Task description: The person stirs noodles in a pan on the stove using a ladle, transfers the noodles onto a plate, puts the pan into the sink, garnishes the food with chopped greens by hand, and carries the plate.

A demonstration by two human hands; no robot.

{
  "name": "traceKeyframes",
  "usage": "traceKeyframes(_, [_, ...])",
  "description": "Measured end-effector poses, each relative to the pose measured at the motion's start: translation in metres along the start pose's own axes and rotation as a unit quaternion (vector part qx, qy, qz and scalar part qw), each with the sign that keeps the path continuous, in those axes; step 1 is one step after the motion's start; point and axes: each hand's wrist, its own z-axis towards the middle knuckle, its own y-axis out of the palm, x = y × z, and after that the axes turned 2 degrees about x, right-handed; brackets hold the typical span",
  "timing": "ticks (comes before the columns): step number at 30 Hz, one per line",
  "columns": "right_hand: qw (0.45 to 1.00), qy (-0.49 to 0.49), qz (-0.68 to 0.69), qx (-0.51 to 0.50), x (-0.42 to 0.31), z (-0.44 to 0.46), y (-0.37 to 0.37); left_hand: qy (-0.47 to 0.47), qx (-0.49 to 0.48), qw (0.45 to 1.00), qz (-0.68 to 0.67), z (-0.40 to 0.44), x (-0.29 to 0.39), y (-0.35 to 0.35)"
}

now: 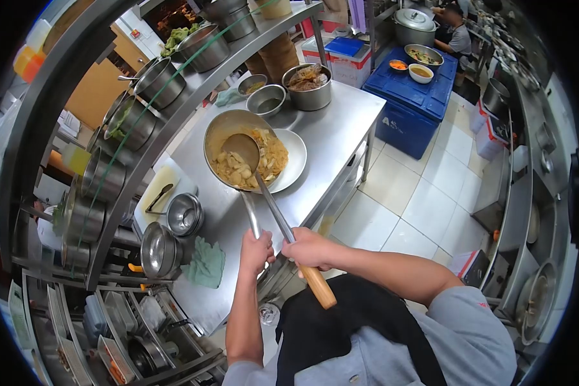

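My left hand [256, 252] is wrapped round the metal handle of a pan [220, 132], which is tilted over a white plate [296, 161]. My right hand [307, 248] grips the shaft of a long ladle [273, 209] with a wooden end. The ladle's bowl [241, 149] is inside the pan, among pale chunks of food in yellowish sauce [233, 168]. More of this food [270, 153] shows at the pan's right edge, over the plate; where pan and plate meet is hidden.
Bowls [266, 100] and a pot of food [309, 87] stand at the table's [350, 112] far end. Stacked metal bowls [185, 214] and a green cloth [206, 262] lie left. A pot-laden shelf [238, 64] runs overhead. A blue container [408, 96] stands beyond; a person [457, 38] is farther back.
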Motion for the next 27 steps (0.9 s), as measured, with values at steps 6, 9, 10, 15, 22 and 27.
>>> traceKeyframes(6, [0.999, 0.01, 0.037, 0.011, -0.003, 0.003, 0.003, 0.029, 0.035, 0.997, 0.059, 0.012, -0.014, -0.009])
traceKeyframes(9, [0.998, 0.021, 0.056, 0.019, -0.002, 0.003, 0.009, 0.056, 0.043, 0.995, 0.069, 0.019, -0.019, -0.008])
traceKeyframes(10, [0.998, 0.023, 0.063, 0.021, -0.003, 0.003, 0.01, 0.055, 0.04, 0.995, 0.069, 0.019, -0.02, -0.006])
traceKeyframes(15, [0.996, 0.015, 0.085, 0.018, 0.003, 0.014, 0.016, 0.114, 0.102, 0.961, 0.231, 0.022, -0.015, -0.005])
traceKeyframes(22, [0.989, 0.047, 0.137, 0.025, -0.012, 0.019, 0.03, 0.15, 0.145, 0.936, 0.283, 0.028, -0.014, -0.016])
traceKeyframes(27, [0.977, 0.051, 0.208, -0.019, -0.032, 0.008, 0.037, 0.229, 0.177, 0.898, 0.33, 0.023, -0.016, -0.024])
